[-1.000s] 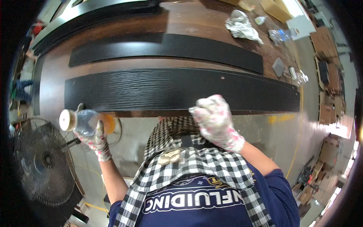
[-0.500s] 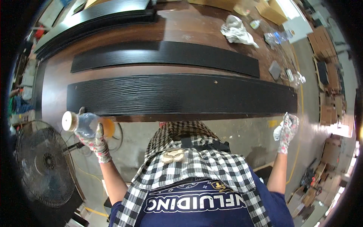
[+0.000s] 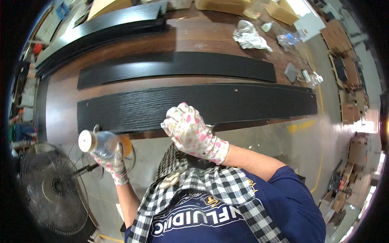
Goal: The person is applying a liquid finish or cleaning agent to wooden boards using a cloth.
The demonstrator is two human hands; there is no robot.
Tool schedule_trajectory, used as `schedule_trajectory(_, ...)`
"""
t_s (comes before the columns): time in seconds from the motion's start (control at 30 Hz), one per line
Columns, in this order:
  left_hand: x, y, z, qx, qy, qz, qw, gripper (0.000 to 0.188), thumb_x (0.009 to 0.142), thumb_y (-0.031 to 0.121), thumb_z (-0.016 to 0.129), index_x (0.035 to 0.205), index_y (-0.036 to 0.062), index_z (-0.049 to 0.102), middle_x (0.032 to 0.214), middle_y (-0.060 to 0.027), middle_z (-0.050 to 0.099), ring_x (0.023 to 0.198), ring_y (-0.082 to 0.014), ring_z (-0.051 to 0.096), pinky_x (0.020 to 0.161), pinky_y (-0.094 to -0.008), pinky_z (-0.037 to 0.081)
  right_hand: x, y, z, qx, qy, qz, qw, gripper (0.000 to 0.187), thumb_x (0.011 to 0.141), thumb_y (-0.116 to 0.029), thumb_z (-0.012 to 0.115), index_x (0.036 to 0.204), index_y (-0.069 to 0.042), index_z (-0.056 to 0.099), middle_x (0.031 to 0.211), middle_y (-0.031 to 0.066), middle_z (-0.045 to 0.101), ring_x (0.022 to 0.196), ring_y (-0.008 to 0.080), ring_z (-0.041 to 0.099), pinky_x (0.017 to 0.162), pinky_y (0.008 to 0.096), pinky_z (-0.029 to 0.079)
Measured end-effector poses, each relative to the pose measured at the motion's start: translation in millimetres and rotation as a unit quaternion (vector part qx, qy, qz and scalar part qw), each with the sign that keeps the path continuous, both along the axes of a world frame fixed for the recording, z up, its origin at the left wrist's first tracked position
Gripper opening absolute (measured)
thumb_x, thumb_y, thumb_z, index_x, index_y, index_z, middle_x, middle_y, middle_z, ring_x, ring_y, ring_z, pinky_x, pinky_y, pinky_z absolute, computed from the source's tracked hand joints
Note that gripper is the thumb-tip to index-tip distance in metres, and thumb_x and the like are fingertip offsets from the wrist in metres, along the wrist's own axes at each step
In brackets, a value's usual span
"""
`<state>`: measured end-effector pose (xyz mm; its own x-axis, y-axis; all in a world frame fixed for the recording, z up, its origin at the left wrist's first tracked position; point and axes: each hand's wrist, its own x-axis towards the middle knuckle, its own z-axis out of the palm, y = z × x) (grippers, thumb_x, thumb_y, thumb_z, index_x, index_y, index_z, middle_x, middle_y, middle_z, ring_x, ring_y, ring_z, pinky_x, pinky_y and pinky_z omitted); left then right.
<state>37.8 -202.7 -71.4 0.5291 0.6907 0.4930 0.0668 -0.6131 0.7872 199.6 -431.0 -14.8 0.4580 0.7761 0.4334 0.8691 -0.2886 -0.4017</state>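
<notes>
My left hand (image 3: pixel 113 164), in a floral-printed glove, is wrapped round a clear bottle (image 3: pixel 104 145) with a white cap and orange liquid at its base end. The bottle is tilted over on its side, cap toward the left, at the table's near edge. In a matching glove, my right hand (image 3: pixel 190 129) is closed above the near edge of a wide black board (image 3: pixel 251 101). A scrap of white cloth (image 3: pixel 210 128) shows beside it, mostly hidden by the hand. Behind this board a narrower black board (image 3: pixel 210 65) lies flat on the brown table (image 3: pixel 194 38).
Stacked black boards (image 3: pixel 117 20) lie at the far left. Toward the far right are a crumpled white cloth (image 3: pixel 249 36), a plastic bottle (image 3: pixel 287 39), a grey block (image 3: pixel 290 73) and a cardboard box (image 3: pixel 282 13). A black fan (image 3: pixel 54 188) stands at the lower left.
My right hand has swung left from the board's right end to near its middle. The left hand and bottle have shifted slightly right and nearer in view.
</notes>
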Motion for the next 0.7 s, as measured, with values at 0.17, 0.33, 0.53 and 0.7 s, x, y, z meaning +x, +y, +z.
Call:
schedule_trajectory(0.17, -17.9, 3.8, -7.1, 0.026, -0.027, 0.033, 0.999, 0.081, 0.067, 0.029, 0.084, 0.13, 0.0018, 0.04, 0.123, -0.0138, 0.054, 0.111, -0.0263, 0.056, 0.101, -0.0394, 0.042, 16.0, -94.4, -28.1, 0.08, -0.061, -0.252, 0.962, 0.012, 0.077, -0.007, 0.067, 0.078, -0.007, 0.056, 0.08, 0.0063, 0.053, 0.072, 0.0189, 0.052, 0.063, 0.0333, 0.044)
schedule_trajectory(0.33, 3.1, -6.5, 10.9, 0.023, -0.056, -0.03, 0.998, 0.083, 0.068, 0.03, 0.083, 0.131, 0.0009, 0.037, 0.128, -0.0153, 0.05, 0.113, -0.0274, 0.053, 0.102, -0.0392, 0.041, 45.7, -209.1, -24.1, 0.043, -0.148, -0.403, 0.902, 0.012, 0.072, 0.001, 0.063, 0.08, -0.005, 0.056, 0.083, 0.0096, 0.054, 0.076, 0.025, 0.053, 0.07, 0.0398, 0.044)
schedule_trajectory(0.53, 16.6, -58.7, 18.7, 0.048, 0.062, -0.035, 0.996, 0.089, 0.069, 0.04, 0.08, 0.135, 0.0036, 0.032, 0.131, -0.0187, 0.048, 0.117, -0.0297, 0.05, 0.103, -0.0413, 0.038, 19.0, -130.2, -8.3, 0.059, -0.016, -0.192, 0.979, 0.012, 0.074, -0.008, 0.069, 0.077, -0.009, 0.057, 0.085, 0.0053, 0.056, 0.078, 0.025, 0.053, 0.073, 0.0372, 0.042)
schedule_trajectory(0.7, 31.9, -78.3, 23.1, -0.098, -0.026, -0.116, 0.988, 0.086, 0.073, 0.032, 0.077, 0.138, 0.002, 0.029, 0.132, -0.021, 0.048, 0.119, -0.0288, 0.048, 0.104, -0.0417, 0.036, 51.2, -246.6, -28.4, 0.166, -0.006, -0.43, 0.887, 0.016, 0.072, -0.01, 0.067, 0.074, -0.007, 0.052, 0.074, 0.0079, 0.051, 0.067, 0.0244, 0.048, 0.062, 0.0412, 0.039)
